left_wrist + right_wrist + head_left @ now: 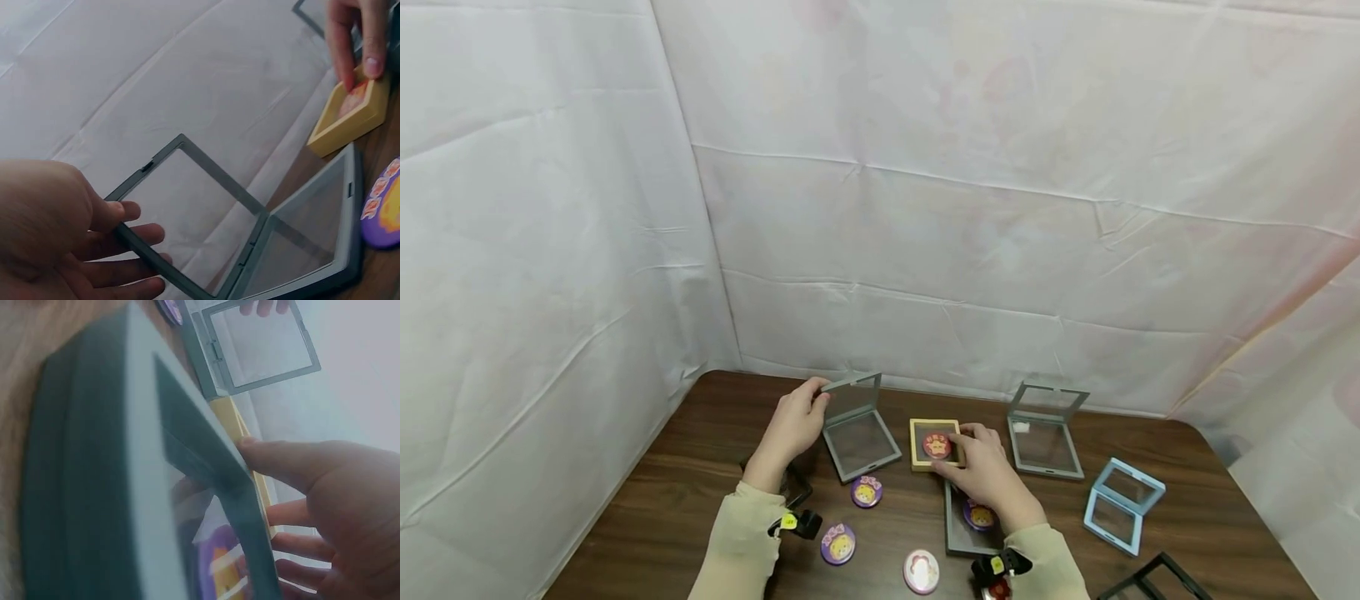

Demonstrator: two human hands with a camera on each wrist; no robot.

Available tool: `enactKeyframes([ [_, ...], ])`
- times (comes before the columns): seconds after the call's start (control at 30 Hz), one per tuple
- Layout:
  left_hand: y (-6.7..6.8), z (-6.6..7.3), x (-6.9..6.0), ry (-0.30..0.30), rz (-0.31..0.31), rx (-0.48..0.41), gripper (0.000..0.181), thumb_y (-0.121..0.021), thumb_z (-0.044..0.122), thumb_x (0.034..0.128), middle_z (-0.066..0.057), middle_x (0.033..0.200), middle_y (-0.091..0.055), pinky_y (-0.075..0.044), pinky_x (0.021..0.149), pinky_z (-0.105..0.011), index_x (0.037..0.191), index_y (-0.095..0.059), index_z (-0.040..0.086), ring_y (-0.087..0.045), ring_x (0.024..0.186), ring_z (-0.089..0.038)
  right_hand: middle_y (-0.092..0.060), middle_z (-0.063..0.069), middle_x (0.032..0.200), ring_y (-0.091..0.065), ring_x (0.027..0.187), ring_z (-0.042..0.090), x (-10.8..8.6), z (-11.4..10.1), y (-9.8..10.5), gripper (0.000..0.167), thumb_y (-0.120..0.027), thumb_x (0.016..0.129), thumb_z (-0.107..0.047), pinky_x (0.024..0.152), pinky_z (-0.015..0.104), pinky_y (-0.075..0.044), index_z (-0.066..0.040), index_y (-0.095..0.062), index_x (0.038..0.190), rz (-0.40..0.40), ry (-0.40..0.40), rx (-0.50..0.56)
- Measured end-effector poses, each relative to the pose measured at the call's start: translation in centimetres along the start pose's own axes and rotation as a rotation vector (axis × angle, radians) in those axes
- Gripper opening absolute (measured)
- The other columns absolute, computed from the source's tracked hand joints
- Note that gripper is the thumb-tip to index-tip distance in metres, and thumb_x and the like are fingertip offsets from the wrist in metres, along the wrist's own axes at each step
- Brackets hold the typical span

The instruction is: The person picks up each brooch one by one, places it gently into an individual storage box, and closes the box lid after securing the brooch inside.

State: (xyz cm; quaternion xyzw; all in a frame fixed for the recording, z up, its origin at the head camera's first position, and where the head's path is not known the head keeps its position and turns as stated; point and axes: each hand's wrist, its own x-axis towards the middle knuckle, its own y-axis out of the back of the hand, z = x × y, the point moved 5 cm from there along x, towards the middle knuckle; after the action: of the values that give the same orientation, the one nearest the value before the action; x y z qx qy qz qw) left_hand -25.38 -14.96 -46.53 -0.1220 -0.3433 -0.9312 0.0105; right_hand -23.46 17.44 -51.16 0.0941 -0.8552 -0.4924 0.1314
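Observation:
My left hand [797, 421] holds the raised lid of a grey hinged display case [859, 443], thumb on one face of the rim and fingers behind it. The case stands open, its clear-windowed base on the table. To its right is a small yellow square case [913, 446] with a red round badge [936, 447] inside. My right hand [988, 479] grips this yellow case at its edges, one finger close to the badge. Beneath the right wrist lies another grey case [957, 525] containing a purple badge [979, 515].
Loose purple badges [838, 544] and a pinkish-white badge [921, 572] lie in front. On the right stand an open grey case [1047, 446], an open light-blue case [1112, 518] and a black frame [1180, 573]. Another black frame [799, 486] is beside the left wrist. White cloth [925, 250] hangs behind.

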Motion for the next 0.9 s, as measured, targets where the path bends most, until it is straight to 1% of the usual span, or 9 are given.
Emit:
enactKeyframes([
  [0.1,-0.9,0.6,0.0,0.005,0.011,-0.003,0.024,-0.055,0.01,0.115,-0.008,0.104,-0.073,-0.046,0.069,-0.039,0.134,-0.068,0.006,-0.05,0.067,-0.017,-0.055,0.032,0.15,-0.046,0.138,0.055,-0.1,0.2,0.6,0.061,-0.087,0.095,-0.038,0.113,0.07,-0.041,0.006,-0.073,0.136,-0.002,-0.002,-0.008],
  [0.2,-1.8,1.0,0.1,0.022,0.036,-0.028,0.026,-0.052,0.01,0.1159,-0.012,0.116,-0.076,-0.048,0.074,-0.04,0.137,-0.066,0.004,-0.055,0.075,-0.018,-0.055,0.033,0.15,-0.046,0.137,0.056,-0.2,0.2,1.1,0.059,-0.088,0.095,-0.035,0.11,0.073,-0.041,0.006,-0.073,0.135,0.006,-0.005,-0.022],
  [0.3,-2.7,1.0,0.1,0.061,0.069,-0.084,0.031,-0.049,0.012,0.1174,-0.015,0.129,-0.075,-0.049,0.075,-0.041,0.144,-0.061,0.003,-0.059,0.081,-0.021,-0.055,0.032,0.15,-0.045,0.138,0.056,-0.5,-0.3,1.3,0.053,-0.088,0.095,-0.029,0.108,0.075,-0.039,0.003,-0.073,0.135,0.03,0.0,-0.035],
  [0.4,-3.5,0.5,-0.1,0.098,0.11,-0.14,0.035,-0.045,0.017,0.1194,-0.017,0.136,-0.072,-0.051,0.076,-0.044,0.148,-0.056,0.0,-0.064,0.088,-0.028,-0.056,0.031,0.149,-0.044,0.14,0.056,-0.9,-1.7,1.2,0.048,-0.089,0.094,-0.022,0.107,0.076,-0.04,0.0,-0.074,0.134,0.08,0.041,-0.031],
  [0.5,-4.2,-0.1,-0.1,0.129,0.149,-0.182,0.038,-0.041,0.022,0.1206,-0.019,0.139,-0.071,-0.055,0.088,-0.052,0.146,-0.055,-0.002,-0.069,0.108,-0.037,-0.061,0.028,0.143,-0.05,0.135,0.053,-1.3,-3.7,0.9,0.045,-0.091,0.091,-0.016,0.108,0.073,-0.042,0.0,-0.075,0.129,0.132,0.124,0.0],
  [0.57,-4.4,-0.5,-0.2,0.151,0.166,-0.214,0.041,-0.04,0.026,0.1211,-0.02,0.139,-0.07,-0.053,0.101,-0.056,0.145,-0.057,-0.002,-0.066,0.126,-0.04,-0.065,0.025,0.135,-0.056,0.13,0.048,-1.6,-5.1,0.4,0.041,-0.092,0.09,-0.014,0.11,0.07,-0.044,0.001,-0.076,0.125,0.141,0.181,0.024],
  [0.63,-4.6,-0.9,-0.2,0.165,0.172,-0.248,0.042,-0.039,0.027,0.1212,-0.021,0.14,-0.069,-0.051,0.108,-0.06,0.144,-0.059,-0.002,-0.063,0.133,-0.042,-0.068,0.019,0.125,-0.062,0.119,0.04,-1.8,-6.4,-0.2,0.038,-0.091,0.09,-0.013,0.106,0.062,-0.051,0.001,-0.076,0.122,0.125,0.227,0.047],
  [0.8,-4.9,-1.6,-0.3,0.181,0.16,-0.282,0.042,-0.037,0.028,0.1214,-0.018,0.138,-0.071,-0.049,0.112,-0.06,0.143,-0.062,0.002,-0.062,0.136,-0.041,-0.071,0.009,0.115,-0.068,0.108,0.027,-2.2,-8.3,-2.2,0.032,-0.087,0.094,-0.019,0.093,0.049,-0.059,-0.004,-0.077,0.12,0.052,0.266,0.052],
  [0.9,-5.3,-1.9,-0.2,0.171,0.143,-0.291,0.04,-0.038,0.026,0.1214,-0.016,0.137,-0.072,-0.05,0.111,-0.06,0.144,-0.061,0.003,-0.063,0.135,-0.041,-0.072,0.007,0.113,-0.069,0.106,0.023,-2.4,-8.7,-3.2,0.029,-0.086,0.096,-0.023,0.092,0.044,-0.06,-0.005,-0.078,0.117,0.039,0.269,0.052],
])
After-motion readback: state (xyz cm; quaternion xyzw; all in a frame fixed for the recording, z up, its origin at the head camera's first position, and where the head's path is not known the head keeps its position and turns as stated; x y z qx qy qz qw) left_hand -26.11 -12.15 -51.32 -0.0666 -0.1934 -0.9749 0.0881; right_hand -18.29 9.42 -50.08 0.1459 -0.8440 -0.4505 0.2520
